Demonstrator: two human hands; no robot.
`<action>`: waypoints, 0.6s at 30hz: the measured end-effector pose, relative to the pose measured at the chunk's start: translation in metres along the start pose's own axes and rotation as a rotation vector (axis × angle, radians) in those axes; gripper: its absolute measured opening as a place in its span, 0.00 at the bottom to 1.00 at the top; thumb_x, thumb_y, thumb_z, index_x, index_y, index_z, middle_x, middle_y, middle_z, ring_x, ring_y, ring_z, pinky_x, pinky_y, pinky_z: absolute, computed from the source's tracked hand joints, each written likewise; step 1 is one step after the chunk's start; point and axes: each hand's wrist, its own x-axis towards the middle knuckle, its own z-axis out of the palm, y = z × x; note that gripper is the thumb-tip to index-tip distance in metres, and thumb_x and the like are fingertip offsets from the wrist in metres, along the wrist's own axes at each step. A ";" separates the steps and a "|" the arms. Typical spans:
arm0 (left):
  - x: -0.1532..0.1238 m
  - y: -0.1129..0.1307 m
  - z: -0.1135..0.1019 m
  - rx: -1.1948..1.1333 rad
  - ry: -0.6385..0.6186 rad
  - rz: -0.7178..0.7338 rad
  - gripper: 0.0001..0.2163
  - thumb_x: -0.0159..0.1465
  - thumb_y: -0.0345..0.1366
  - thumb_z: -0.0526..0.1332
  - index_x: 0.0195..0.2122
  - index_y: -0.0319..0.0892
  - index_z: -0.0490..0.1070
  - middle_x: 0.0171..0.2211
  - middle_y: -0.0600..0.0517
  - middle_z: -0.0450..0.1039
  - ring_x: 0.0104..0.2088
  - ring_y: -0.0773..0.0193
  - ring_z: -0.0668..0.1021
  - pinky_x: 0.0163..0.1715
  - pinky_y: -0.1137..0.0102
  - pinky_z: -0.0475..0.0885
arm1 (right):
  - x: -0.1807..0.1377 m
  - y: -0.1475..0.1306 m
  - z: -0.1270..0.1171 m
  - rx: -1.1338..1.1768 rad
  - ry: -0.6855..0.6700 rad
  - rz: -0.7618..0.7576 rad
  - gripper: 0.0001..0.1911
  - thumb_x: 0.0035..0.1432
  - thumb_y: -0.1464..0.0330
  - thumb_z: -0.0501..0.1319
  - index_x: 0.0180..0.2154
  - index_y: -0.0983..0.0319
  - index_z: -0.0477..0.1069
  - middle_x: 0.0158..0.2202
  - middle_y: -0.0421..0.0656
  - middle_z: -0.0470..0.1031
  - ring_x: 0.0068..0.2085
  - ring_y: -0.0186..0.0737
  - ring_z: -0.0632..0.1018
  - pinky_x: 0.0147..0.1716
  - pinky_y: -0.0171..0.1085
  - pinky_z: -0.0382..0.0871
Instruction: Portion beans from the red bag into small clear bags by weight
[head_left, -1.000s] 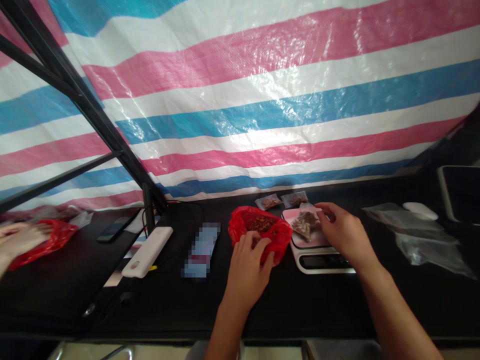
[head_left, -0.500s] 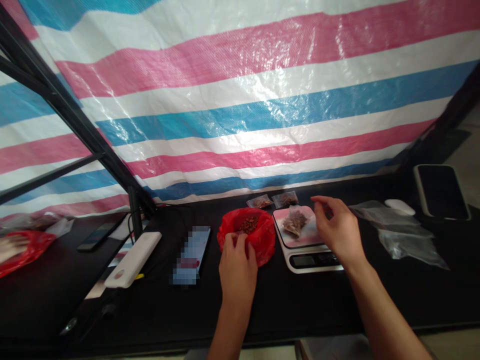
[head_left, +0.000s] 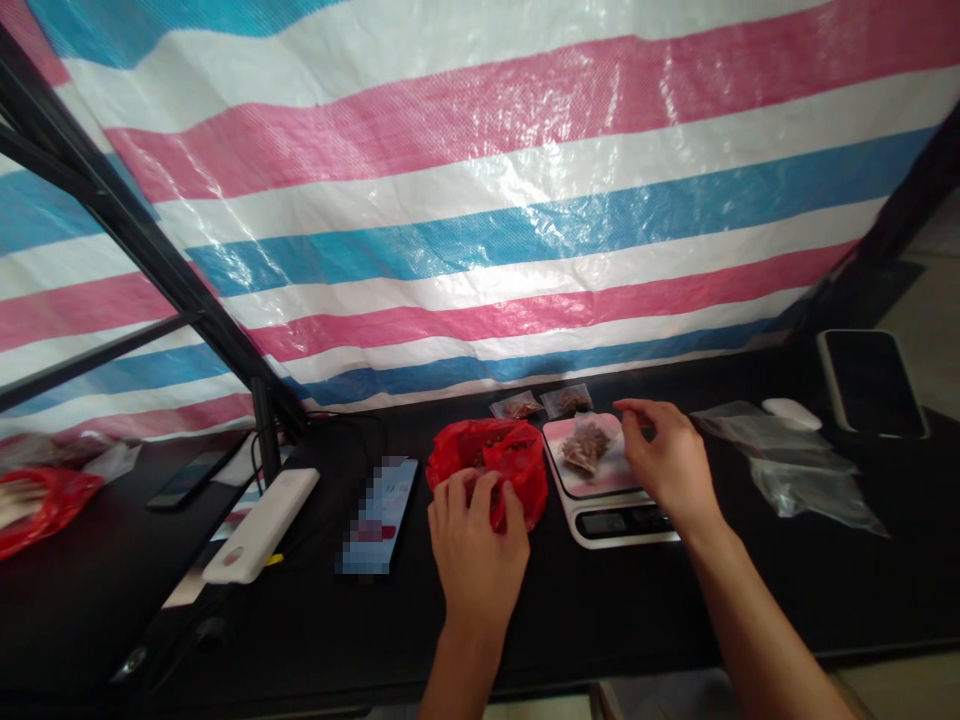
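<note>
A red plastic bag [head_left: 534, 470] with its mouth rolled open stands on the black table, with small brown dried pieces inside. My left hand [head_left: 480, 535] is at its near side, fingers curled over the rim and gripping it; the fingertips are partly hidden. To the right is a white kitchen scale [head_left: 574, 525] with a pinkish top and a small display. A clear bag of brown pieces [head_left: 586, 447] rests on its plate. My right hand [head_left: 671, 465] hovers over the scale's right side, thumb and index fingertips close together. Anything between them is too small to make out.
Two small filled bags [head_left: 568, 400] lie behind the scale. Clear empty bags [head_left: 802, 470] and a white oval object [head_left: 793, 413] are on the right, near a dark-screened device [head_left: 874, 383]. Leftward are a phone [head_left: 381, 515], a white power bank [head_left: 262, 525] and a black frame [head_left: 150, 245].
My left hand has shifted at the red bag and its fingers have spread wider; the bag's mouth has folded inward somewhat. My right thumb and index fingertips have come closer together. The filled bag stays on the scale.
</note>
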 end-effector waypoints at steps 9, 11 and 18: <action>0.002 -0.002 -0.004 -0.118 0.108 0.051 0.05 0.67 0.27 0.59 0.38 0.41 0.75 0.38 0.47 0.76 0.39 0.56 0.76 0.43 0.61 0.72 | -0.006 0.008 0.009 -0.239 -0.103 0.001 0.18 0.65 0.64 0.55 0.45 0.62 0.82 0.43 0.53 0.80 0.43 0.54 0.77 0.46 0.51 0.71; 0.002 -0.003 -0.004 -0.124 0.116 0.048 0.05 0.67 0.27 0.59 0.38 0.42 0.75 0.37 0.47 0.76 0.39 0.57 0.76 0.43 0.61 0.72 | -0.009 0.007 0.010 -0.295 -0.157 0.033 0.17 0.65 0.63 0.56 0.46 0.60 0.82 0.45 0.52 0.79 0.45 0.56 0.76 0.45 0.51 0.71; 0.006 -0.001 -0.008 -0.236 0.148 -0.015 0.07 0.68 0.28 0.58 0.36 0.43 0.75 0.36 0.49 0.75 0.39 0.59 0.78 0.43 0.63 0.75 | -0.007 0.009 0.011 -0.174 -0.177 0.083 0.12 0.61 0.63 0.59 0.40 0.58 0.80 0.45 0.51 0.78 0.48 0.57 0.76 0.48 0.55 0.70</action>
